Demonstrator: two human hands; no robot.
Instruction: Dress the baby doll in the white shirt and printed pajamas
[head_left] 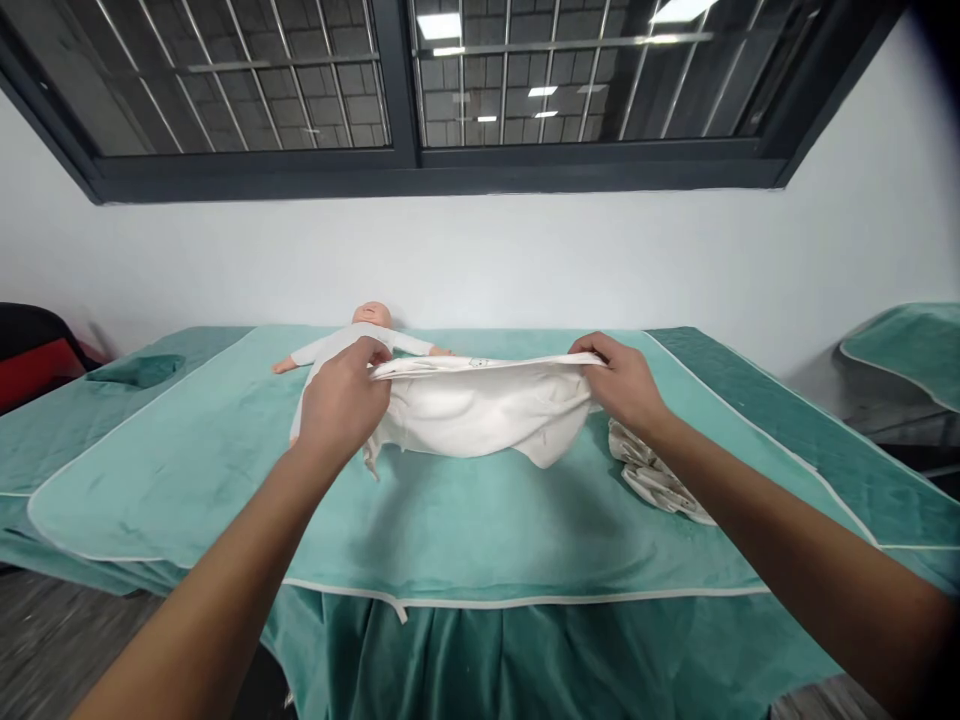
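A piece of white cloth (480,410), perhaps a small garment, is stretched between my two hands above the bed. My left hand (349,390) pinches its left top corner, and my right hand (619,380) grips the right one. The lower part hangs loose, with a narrow strip dangling at the left. Behind my left hand lies a baby doll (373,314) on its back, in a white long-sleeved suit, arms spread wide. Beside my right forearm sits a crumpled pile of whitish cloth (652,472), partly hidden by the arm.
A light green cover (187,460) with white piping lies over the darker green bed (750,390). Beyond it rise a white wall (510,260) and a barred window (405,170). A black and red chair (34,355) stands at the left, another green-covered surface (911,345) at the right.
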